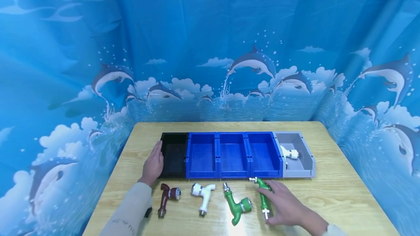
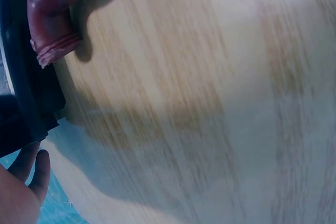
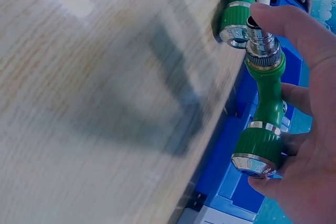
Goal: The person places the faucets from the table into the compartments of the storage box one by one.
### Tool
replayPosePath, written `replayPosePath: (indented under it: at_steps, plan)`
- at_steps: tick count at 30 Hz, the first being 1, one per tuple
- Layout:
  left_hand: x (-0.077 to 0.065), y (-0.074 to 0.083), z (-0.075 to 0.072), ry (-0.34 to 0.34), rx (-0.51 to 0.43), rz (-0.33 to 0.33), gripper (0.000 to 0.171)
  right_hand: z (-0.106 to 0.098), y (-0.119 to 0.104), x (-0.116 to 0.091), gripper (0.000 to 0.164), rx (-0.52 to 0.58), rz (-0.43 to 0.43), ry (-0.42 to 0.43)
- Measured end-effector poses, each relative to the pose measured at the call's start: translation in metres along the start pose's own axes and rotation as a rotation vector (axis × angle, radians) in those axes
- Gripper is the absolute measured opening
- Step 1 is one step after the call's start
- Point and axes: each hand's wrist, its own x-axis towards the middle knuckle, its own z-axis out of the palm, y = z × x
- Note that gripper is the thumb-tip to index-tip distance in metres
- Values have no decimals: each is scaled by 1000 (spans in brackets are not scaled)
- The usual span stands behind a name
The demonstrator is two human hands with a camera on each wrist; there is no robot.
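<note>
My right hand (image 1: 283,203) grips a green faucet (image 3: 269,95) with chrome ends, thumb near its threaded end and fingers round the body. In the right wrist view its shadow falls apart from it on the table. My left hand (image 1: 153,163) touches the left wall of the black bin (image 1: 163,173) with its fingers extended. In front of the bins lie a maroon faucet (image 1: 165,199), a white faucet (image 1: 205,196) and a second green faucet (image 1: 235,207). Another white faucet (image 1: 291,153) lies inside the grey bin (image 1: 308,173).
Three blue bins (image 1: 201,174) stand side by side between the black and grey ones, forming one row on the wooden table (image 1: 331,156). A blue curtain (image 1: 203,46) printed with dolphins surrounds the table at the back and sides.
</note>
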Motion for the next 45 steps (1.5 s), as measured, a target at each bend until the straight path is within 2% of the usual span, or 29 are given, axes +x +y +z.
replayPosePath:
  at_steps: [14,32,45]
  plan:
    - [1,-4,3,14,0,9,50,-14,1,6,92,9,45,-51]
    - [1,-1,0,-6,0,-8,50,-19,6,15,92,-10,41,21]
    - [1,-2,0,-9,1,-4,51,-22,9,24,93,-14,45,20]
